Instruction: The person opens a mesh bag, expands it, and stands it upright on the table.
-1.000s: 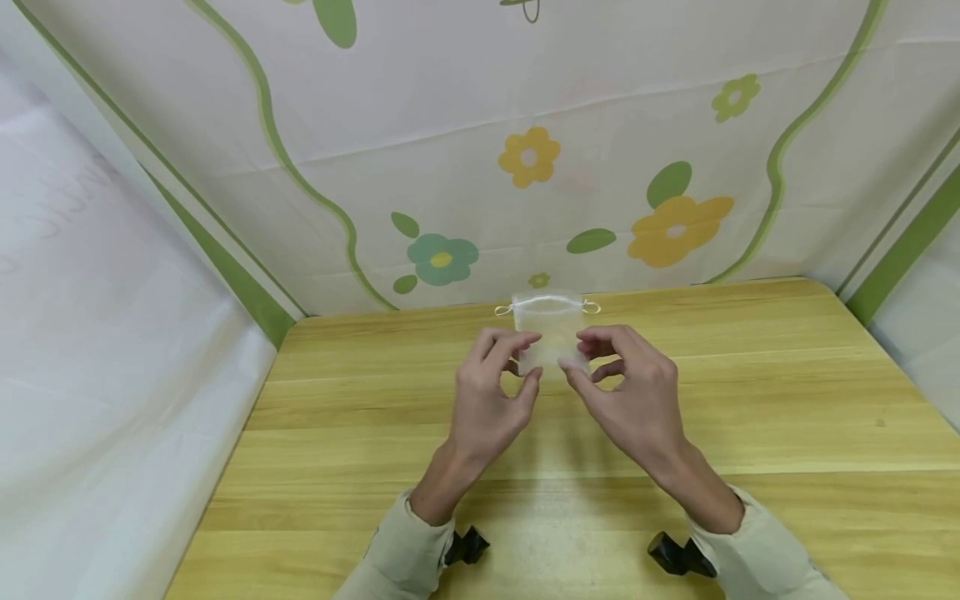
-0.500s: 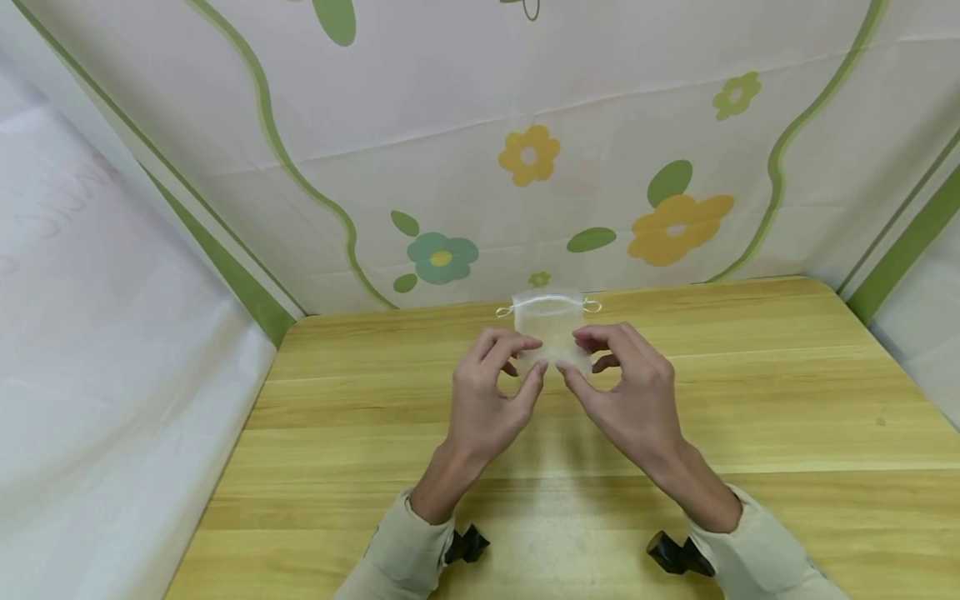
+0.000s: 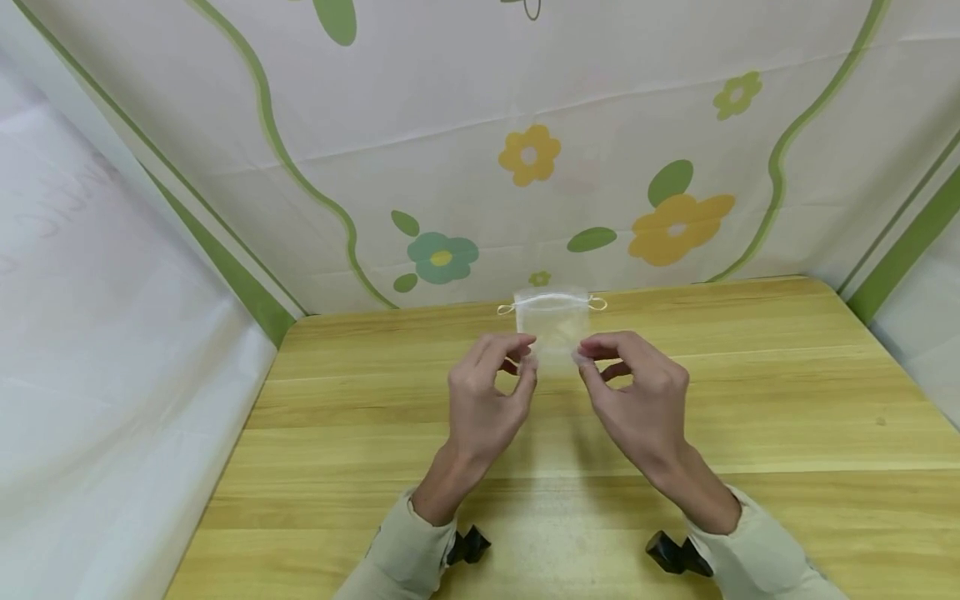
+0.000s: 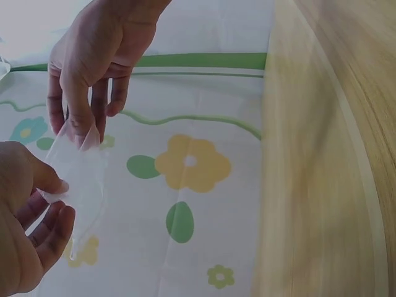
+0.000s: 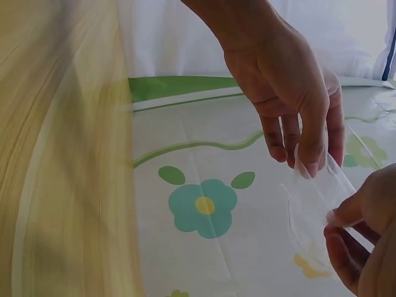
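A small translucent white drawstring bag (image 3: pixel 553 321) is held up above the table, its drawn cord ending in a loop at each side of the top. My left hand (image 3: pixel 486 396) pinches the bag's lower left side between thumb and fingers. The lower right side is pinched by my right hand (image 3: pixel 643 400). In the left wrist view the bag (image 4: pixel 77 176) stretches between my near left hand (image 4: pixel 25 216) and the right hand (image 4: pixel 102 55) above. From the right wrist, the bag (image 5: pixel 309 201) looks sheer; nothing is visible inside it.
Under both hands lies a wood-grain table (image 3: pixel 337 467). A white cloth backdrop (image 3: pixel 420 150) with printed flowers rises at the table's far edge, and white cloth hangs on both sides. Black devices (image 3: pixel 471 546) stick out from beneath the sleeves.
My thumbs have drawn apart and come nearer the fingertips, pinching the lower part of the bag. The right hand has shifted slightly right, and the bag looks a little wider.
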Demonstrator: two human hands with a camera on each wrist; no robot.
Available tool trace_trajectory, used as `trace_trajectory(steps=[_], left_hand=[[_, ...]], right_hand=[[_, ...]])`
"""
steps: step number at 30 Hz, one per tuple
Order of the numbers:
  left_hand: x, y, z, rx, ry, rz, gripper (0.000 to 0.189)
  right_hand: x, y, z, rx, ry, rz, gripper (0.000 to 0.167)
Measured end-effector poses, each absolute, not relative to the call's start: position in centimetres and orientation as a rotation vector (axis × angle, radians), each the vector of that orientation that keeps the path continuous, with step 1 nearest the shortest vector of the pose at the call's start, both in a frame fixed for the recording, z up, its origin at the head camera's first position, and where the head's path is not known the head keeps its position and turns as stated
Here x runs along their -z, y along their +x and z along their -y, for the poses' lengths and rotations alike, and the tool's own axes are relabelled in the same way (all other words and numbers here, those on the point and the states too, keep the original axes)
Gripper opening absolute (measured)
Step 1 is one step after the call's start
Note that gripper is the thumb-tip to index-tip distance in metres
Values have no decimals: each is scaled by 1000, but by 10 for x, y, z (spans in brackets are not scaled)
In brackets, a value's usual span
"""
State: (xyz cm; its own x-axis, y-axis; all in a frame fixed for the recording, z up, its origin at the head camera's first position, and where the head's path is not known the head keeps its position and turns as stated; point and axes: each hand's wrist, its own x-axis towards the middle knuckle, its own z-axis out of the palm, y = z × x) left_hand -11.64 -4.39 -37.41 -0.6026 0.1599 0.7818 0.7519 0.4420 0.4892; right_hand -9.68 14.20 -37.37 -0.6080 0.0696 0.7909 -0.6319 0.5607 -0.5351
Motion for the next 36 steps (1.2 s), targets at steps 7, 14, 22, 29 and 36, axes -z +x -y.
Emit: trace_trajectory(steps=[7, 14, 22, 29, 36], left_hand=[[374, -117, 45, 1088, -666, 2011, 27], [373, -119, 44, 1075, -721, 1966, 27], [374, -118, 45, 1145, -833, 2042, 34], [372, -115, 47, 1176, -743, 2142, 25], [370, -117, 51, 1173, -657, 2152, 19]], right_hand=[[373, -96, -138, -1077, 482, 1943, 21], [374, -98, -138, -1042, 425, 1925, 21], [374, -99, -142, -1019, 362, 1893, 19], [371, -99, -146, -1085, 436, 2054, 17], [369, -97, -149, -1145, 455, 2175, 18]])
